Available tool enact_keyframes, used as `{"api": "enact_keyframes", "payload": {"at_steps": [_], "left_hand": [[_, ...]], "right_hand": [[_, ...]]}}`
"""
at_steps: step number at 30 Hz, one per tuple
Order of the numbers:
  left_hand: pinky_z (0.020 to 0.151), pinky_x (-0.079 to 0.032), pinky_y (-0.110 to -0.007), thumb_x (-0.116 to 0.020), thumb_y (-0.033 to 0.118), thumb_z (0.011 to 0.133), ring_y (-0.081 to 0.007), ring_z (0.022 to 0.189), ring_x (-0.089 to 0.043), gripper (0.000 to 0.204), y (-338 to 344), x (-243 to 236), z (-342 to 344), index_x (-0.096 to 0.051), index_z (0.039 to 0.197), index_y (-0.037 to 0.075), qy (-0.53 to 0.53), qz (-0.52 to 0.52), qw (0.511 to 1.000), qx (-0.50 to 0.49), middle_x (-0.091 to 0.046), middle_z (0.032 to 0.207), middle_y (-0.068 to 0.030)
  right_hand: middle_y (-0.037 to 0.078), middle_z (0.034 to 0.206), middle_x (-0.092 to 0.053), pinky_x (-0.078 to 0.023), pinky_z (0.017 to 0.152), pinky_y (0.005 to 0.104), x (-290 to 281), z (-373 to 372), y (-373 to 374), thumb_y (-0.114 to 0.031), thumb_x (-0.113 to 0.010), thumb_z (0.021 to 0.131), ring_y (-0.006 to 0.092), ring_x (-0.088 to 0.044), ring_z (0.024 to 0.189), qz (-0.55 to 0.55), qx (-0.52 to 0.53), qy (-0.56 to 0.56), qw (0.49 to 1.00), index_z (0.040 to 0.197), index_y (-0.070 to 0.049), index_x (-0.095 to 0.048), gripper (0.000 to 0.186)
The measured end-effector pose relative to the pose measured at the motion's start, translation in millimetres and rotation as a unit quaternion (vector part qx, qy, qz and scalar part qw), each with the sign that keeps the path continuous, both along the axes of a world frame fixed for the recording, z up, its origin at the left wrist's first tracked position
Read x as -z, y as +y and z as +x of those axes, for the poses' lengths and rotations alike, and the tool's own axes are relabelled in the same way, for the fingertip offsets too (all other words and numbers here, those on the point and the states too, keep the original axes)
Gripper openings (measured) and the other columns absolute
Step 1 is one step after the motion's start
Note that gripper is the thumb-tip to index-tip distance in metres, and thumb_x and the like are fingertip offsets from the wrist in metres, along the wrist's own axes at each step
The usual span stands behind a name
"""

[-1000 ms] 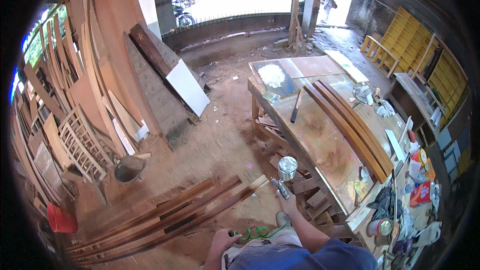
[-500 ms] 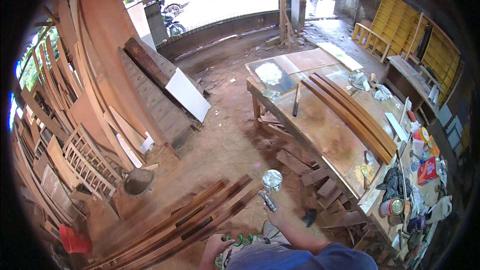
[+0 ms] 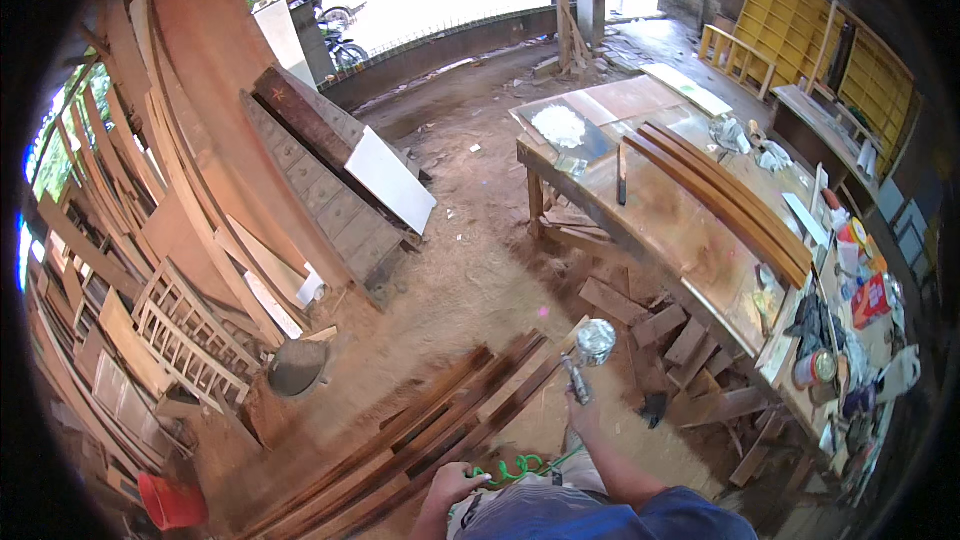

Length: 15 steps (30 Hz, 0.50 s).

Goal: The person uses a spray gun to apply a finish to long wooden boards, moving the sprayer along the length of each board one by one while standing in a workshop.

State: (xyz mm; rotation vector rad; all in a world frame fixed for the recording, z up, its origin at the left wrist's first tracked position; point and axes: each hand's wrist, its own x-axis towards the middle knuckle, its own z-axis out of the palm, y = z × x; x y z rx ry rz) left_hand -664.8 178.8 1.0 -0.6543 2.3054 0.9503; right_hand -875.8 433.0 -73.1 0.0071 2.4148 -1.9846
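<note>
My right hand (image 3: 586, 420) is closed round the handle of a metal spray gun (image 3: 576, 378). A round silver cup (image 3: 595, 340) sits at the gun's front end. Low by my lap, my left hand (image 3: 452, 487) has its fingers curled round a green coiled air hose (image 3: 522, 467), whose loops run across toward my right arm. Long brown-stained wooden strips (image 3: 415, 432) lie side by side in front of me, left of the gun. The gun is held above and beside their far right ends. No spray can be made out.
To the right stands a worktable (image 3: 690, 230) bearing long stained boards (image 3: 720, 195), cans and rags. Wood offcuts (image 3: 690, 340) are heaped under its near side. Leaning timber (image 3: 190, 140) lines the left, with a dark basin (image 3: 297, 367) and a red bucket (image 3: 172, 500) below.
My view has turned slightly left, so the table and strips sit farther right in the picture. The spray gun and both hands have shifted rightward in view; both grips stay the same.
</note>
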Motion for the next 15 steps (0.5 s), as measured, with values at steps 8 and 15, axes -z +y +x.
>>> {"api": "enact_keyframes", "payload": {"at_steps": [8,15], "left_hand": [[0.074,-0.052,-0.045,-0.075,0.060,0.074,-0.0365,0.081,-0.069,0.062,-91,12,68,-0.067,0.079,-0.001,0.035,0.016,0.997,0.069,-0.067,0.078,-0.0229],[0.075,-0.054,-0.043,-0.074,0.059,0.075,-0.0329,0.080,-0.070,0.059,-126,7,96,-0.066,0.075,0.001,-0.029,0.035,0.994,0.099,-0.069,0.076,-0.0204]], "right_hand": [[0.001,0.087,-0.063,-0.050,0.072,0.0305,44,77,-58,-0.010,-0.062,0.095,0.0114,-0.059,0.078,-0.029,0.161,-0.047,0.985,0.116,0.000,-0.065,0.023],[0.017,0.093,-0.071,-0.051,0.073,0.0414,121,157,-84,-0.028,-0.068,0.093,0.0268,-0.067,0.080,0.130,0.217,-0.140,0.957,0.111,0.000,-0.069,0.034]]}}
